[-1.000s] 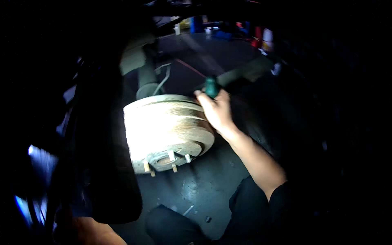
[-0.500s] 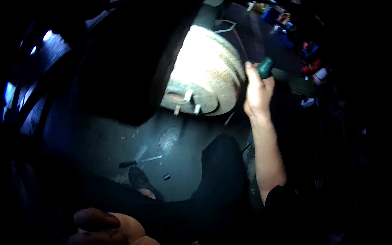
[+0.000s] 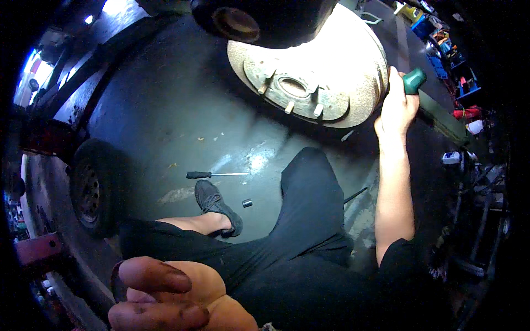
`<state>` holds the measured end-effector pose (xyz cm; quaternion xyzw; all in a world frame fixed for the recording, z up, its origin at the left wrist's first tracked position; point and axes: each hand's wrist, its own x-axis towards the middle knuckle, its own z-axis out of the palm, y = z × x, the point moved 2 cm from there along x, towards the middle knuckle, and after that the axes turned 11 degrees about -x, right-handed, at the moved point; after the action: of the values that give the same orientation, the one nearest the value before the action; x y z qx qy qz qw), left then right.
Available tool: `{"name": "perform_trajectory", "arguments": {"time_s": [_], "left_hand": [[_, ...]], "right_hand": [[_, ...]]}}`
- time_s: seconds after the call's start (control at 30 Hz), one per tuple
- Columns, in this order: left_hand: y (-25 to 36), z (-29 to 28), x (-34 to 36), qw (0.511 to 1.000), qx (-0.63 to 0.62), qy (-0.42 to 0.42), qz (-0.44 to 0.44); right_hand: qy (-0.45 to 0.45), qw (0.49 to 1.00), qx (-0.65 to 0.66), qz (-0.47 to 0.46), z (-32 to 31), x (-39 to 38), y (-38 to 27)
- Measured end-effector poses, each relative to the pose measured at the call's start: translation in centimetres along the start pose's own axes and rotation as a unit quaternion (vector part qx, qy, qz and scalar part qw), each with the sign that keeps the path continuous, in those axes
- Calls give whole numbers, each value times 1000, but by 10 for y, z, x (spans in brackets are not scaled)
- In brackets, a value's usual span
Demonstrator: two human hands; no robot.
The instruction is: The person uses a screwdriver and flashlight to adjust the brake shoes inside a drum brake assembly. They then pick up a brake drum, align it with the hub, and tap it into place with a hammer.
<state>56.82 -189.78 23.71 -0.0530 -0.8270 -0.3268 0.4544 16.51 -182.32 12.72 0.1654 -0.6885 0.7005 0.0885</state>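
At the right, my right hand (image 3: 396,113) is closed around a green tool handle (image 3: 414,81), its rounded end sticking up out of the fist. The rest of that tool is hidden. The hand is at the right rim of a worn, pale brake drum (image 3: 359,60) with wheel studs and a central hole; contact with it cannot be made out. A dark, rounded part (image 3: 265,22) covers its upper left. My left hand (image 3: 182,292) is low at the left, close to the camera, with smudged fingers curled toward the palm. Whatever those fingers hold, if anything, is hidden.
A black-handled screwdriver (image 3: 218,175) lies on the floor beside my shoe (image 3: 212,201), with a small metal socket (image 3: 247,203) nearby. A wheel with a tyre (image 3: 91,187) stands at the left. Shelves of coloured items (image 3: 441,44) line the far right.
The view has shifted and brightened, so the drum and right hand appear farther right and higher. More of the drum's stud face shows. The right hand still grips the green handle.
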Motion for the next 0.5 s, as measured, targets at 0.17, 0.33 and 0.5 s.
{"name": "perform_trajectory", "arguments": {"time_s": [0.17,0.33,0.5], "left_hand": [[9,1,-3,999,28,-28,-13],[13,-3,10,998,24,-48,19],[17,-1,-7,1000,-2,-17,10]], "right_hand": [[0,998,-51,-44,0,1,4],[6,993,-67,-98,-5,3,9],[12,990,-62,-123,1,1,6]]}}
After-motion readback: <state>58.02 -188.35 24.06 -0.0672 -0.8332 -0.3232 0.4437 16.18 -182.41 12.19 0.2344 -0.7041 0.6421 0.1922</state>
